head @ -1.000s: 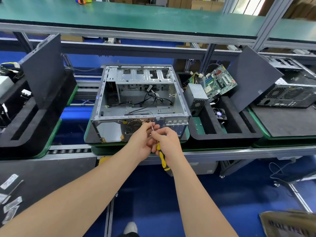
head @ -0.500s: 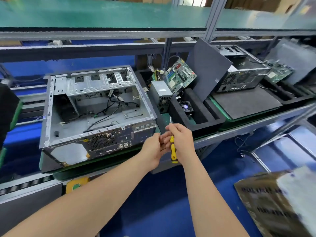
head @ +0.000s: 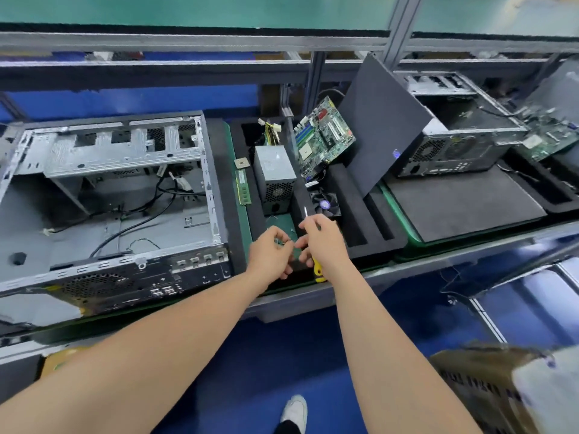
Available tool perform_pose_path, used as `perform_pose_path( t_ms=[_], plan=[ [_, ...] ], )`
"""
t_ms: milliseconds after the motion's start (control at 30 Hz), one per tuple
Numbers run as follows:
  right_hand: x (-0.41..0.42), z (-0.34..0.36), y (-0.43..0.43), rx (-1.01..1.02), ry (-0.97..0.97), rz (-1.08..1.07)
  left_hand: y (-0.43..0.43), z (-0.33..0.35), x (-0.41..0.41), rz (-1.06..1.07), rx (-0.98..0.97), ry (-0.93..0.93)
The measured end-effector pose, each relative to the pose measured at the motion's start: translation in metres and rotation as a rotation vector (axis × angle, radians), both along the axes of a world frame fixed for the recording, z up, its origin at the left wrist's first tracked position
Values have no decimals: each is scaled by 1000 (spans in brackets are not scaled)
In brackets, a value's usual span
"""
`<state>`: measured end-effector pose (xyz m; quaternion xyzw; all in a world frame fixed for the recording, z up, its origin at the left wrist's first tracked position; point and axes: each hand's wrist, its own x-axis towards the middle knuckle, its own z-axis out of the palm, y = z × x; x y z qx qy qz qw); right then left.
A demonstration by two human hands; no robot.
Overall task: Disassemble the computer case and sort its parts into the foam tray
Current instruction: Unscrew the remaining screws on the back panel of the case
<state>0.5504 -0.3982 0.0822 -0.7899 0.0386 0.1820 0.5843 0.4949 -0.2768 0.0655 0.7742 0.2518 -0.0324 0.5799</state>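
Note:
The open computer case [head: 109, 198] lies on its side at the left, with loose cables inside. To its right stands the black foam tray [head: 354, 214]. It holds a power supply [head: 275, 180], a motherboard [head: 324, 137], a fan [head: 326, 204], a RAM stick [head: 242, 186], a CPU [head: 242, 162] and a leaning side panel [head: 382, 126]. My left hand [head: 271, 252] hovers over the tray's front green-floored pocket and pinches a small part, too small to identify. My right hand [head: 322, 242], just beside it, grips a yellow-handled screwdriver [head: 319, 272] with the shaft pointing up.
A second case [head: 454, 145] sits on a dark mat at the right, with another motherboard [head: 548, 136] beyond it. A metal rail runs along the bench front. A cardboard box [head: 488, 386] stands on the blue floor at lower right, near my shoe [head: 294, 408].
Both hands moved right together, from the case's rear panel to above the foam tray's front pocket. The view swung right with them. The screwdriver stays in my right hand.

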Motion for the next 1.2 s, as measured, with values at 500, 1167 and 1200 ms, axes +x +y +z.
perform_pose_path(
  t_ms=[500, 1167, 1200],
  plan=[
    [57, -17, -2, 311, 405, -85, 1, -3, 30, -59, 653, -11],
    [-119, 105, 231, 367, 192, 350, 266, 117, -160, 58, 665, -203],
    [-132, 102, 239, 343, 200, 354, 281, 114, -173, -5, 647, -179]
  ],
)
